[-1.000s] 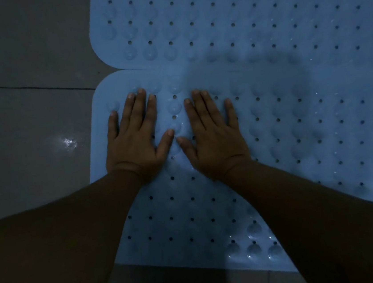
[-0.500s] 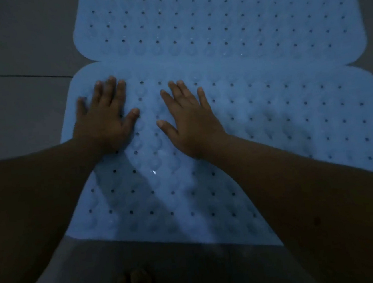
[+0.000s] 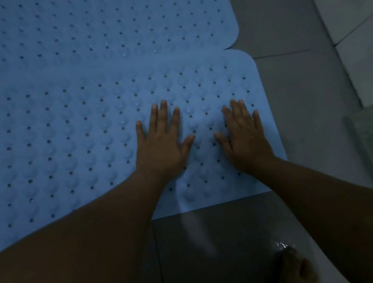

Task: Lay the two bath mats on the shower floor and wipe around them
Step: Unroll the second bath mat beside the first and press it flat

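Observation:
Two light blue bath mats with rows of small holes and bumps lie flat on the grey tiled floor, long edges touching. The far mat [image 3: 98, 28] fills the top of the view. The near mat [image 3: 53, 145] spreads across the middle. My left hand [image 3: 161, 144] presses palm-down on the near mat, fingers spread. My right hand [image 3: 244, 138] lies flat beside it, close to the mat's right edge. Neither hand holds anything.
Grey floor tiles [image 3: 290, 83] run along the right of the mats and in front of them. A pale raised ledge or wall base [image 3: 358, 28] stands at the right. A bare foot [image 3: 296, 270] rests on the wet dark tile at the bottom right.
Both hands have shifted from the near mat's left end to its right end, still pressing flat. The view has swung right, bringing the right floor and ledge into sight.

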